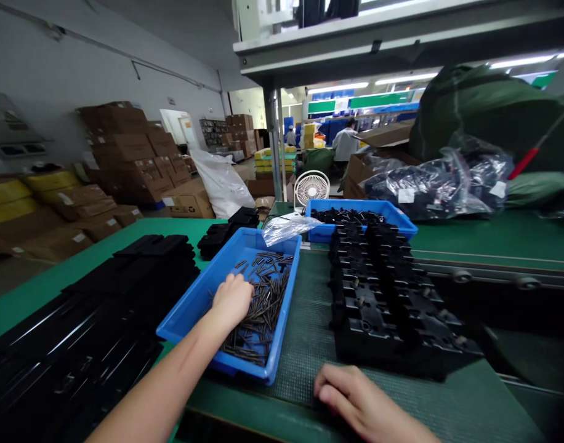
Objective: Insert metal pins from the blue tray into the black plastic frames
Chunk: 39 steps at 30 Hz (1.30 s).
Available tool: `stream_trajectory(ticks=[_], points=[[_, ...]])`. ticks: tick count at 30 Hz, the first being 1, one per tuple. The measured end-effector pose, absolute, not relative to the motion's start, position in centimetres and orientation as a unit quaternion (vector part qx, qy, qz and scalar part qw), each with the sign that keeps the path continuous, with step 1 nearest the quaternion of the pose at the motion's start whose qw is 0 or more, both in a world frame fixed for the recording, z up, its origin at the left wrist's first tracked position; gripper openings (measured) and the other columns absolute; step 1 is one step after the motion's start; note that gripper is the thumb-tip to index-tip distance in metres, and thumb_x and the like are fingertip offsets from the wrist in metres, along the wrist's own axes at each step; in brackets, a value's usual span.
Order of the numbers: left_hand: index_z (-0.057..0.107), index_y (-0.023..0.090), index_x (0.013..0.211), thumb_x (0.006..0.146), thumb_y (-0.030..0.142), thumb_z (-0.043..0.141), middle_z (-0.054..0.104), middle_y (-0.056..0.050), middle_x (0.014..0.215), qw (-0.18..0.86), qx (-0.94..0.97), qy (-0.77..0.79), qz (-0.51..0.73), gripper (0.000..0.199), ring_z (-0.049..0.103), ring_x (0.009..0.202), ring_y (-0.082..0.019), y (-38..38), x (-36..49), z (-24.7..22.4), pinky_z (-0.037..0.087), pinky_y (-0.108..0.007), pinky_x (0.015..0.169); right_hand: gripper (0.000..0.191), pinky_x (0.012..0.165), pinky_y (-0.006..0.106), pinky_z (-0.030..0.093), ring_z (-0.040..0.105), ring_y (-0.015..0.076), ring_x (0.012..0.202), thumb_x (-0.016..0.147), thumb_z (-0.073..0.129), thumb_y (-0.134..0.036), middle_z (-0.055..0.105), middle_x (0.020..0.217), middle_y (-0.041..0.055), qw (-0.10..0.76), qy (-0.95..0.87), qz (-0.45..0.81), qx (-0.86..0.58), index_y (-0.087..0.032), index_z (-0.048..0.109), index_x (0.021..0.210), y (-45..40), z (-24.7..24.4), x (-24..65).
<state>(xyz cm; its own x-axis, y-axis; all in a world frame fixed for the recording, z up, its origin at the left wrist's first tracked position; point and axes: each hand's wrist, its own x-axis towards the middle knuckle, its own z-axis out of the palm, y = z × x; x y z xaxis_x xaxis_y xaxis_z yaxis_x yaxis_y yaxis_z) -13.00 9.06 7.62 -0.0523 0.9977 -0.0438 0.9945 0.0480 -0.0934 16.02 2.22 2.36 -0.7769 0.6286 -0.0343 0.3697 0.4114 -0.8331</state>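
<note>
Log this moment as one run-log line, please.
left hand: among dark metal pins in blue plastic tray | right hand: on green mesh mat, near black plastic parts

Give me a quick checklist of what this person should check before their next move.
1. Left hand reaches the dark metal pins in the blue tray: ok.
2. Left hand has a pin in its grip: cannot tell, the hand hides it.
3. Right hand rests free on the green mat: ok.
4. Black moulded parts lie in rows beside the tray: ok.
5. Clear plastic bag stays off the pins: ok.
</note>
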Motion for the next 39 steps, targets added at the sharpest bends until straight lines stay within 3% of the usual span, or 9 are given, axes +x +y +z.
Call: stream_trajectory(ticks=[3,14,20,25,28,32,36,39], points=[[0.063,0.014,0.091,0.086,0.028,0.059,0.063,-0.006,0.101,0.013,-0.69,-0.717,0.098,0.016,0.058,0.099,-0.021,10.4,-12.0,6.6,0.05,-0.041,0.082,0.037,0.068,0.02,0.036,0.049,0.0108,0.073,0.099,0.031,-0.045,0.059,0.081,-0.0003,0.135,-0.833,0.439,-0.308,-0.019,0.054,0.086,2.4,2.4,16.2],[0.057,0.016,0.11,0.088,0.028,0.055,0.059,-0.007,0.11,0.027,-0.668,-0.735,0.11,0.025,0.058,0.1,-0.022,10.7,-13.1,5.8,0.051,-0.042,0.082,0.031,0.067,0.02,0.036,0.052,0.0117,0.076,0.098,0.035,-0.041,0.062,0.084,0.0005,0.131,-0.842,0.426,-0.304,-0.021,0.056,0.089,1.9,2.9,16.5],[0.061,0.015,0.1,0.084,0.029,0.061,0.058,-0.008,0.114,-0.001,-0.667,-0.741,0.073,0.021,0.054,0.106,-0.024,10.8,-13.3,5.1,0.048,-0.045,0.087,0.029,0.067,0.02,0.036,0.052,0.0113,0.075,0.098,0.037,-0.04,0.062,0.084,-0.0004,0.145,-0.843,0.422,-0.302,-0.02,0.057,0.089,1.8,2.8,16.8],[0.061,0.015,0.089,0.082,0.028,0.062,0.06,-0.006,0.104,-0.016,-0.666,-0.745,-0.038,0.015,0.054,0.103,-0.024,10.4,-13.4,5.0,0.044,-0.046,0.089,0.029,0.066,0.02,0.036,0.052,0.011,0.073,0.098,0.037,-0.038,0.061,0.082,-0.0007,0.163,-0.837,0.418,-0.315,-0.019,0.056,0.087,1.9,2.7,17.1],[0.058,0.018,0.086,0.084,0.029,0.055,0.064,-0.004,0.089,-0.048,-0.654,-0.741,-0.147,0.012,0.059,0.089,-0.021,9.8,-13.9,6.0,0.046,-0.04,0.082,0.03,0.065,0.019,0.036,0.051,0.0108,0.072,0.097,0.038,-0.039,0.06,0.08,-0.0011,0.17,-0.835,0.414,-0.319,-0.019,0.056,0.084,2.0,2.4,17.2],[0.052,0.022,0.089,0.085,0.041,0.05,0.066,-0.002,0.083,-0.098,-0.605,-0.726,-0.311,0.019,0.064,0.079,-0.019,7.7,-14.9,7.6,0.047,-0.031,0.075,0.027,0.065,0.019,0.036,0.051,0.0104,0.072,0.097,0.041,-0.036,0.06,0.078,-0.002,0.177,-0.83,0.416,-0.327,-0.018,0.056,0.082,1.9,2.4,16.8],[0.05,0.022,0.09,0.08,0.051,0.053,0.067,0.0,0.077,-0.164,-0.55,-0.707,-0.413,0.03,0.064,0.064,-0.017,4.8,-15.5,7.6,0.05,-0.028,0.063,0.019,0.069,0.017,0.039,0.054,0.0095,0.075,0.095,0.047,-0.031,0.061,0.083,-0.0021,0.215,-0.849,0.384,-0.294,-0.019,0.057,0.085,2.1,4.8,15.2],[0.051,0.021,0.089,0.078,0.051,0.058,0.064,0.001,0.074,-0.176,-0.513,-0.704,-0.459,0.033,0.062,0.059,-0.016,3.3,-15.5,6.8,0.049,-0.027,0.06,0.016,0.072,0.019,0.042,0.056,0.0113,0.081,0.096,0.046,-0.029,0.06,0.09,0.0008,0.231,-0.896,0.29,-0.246,-0.019,0.058,0.092,3.5,7.9,11.8]])
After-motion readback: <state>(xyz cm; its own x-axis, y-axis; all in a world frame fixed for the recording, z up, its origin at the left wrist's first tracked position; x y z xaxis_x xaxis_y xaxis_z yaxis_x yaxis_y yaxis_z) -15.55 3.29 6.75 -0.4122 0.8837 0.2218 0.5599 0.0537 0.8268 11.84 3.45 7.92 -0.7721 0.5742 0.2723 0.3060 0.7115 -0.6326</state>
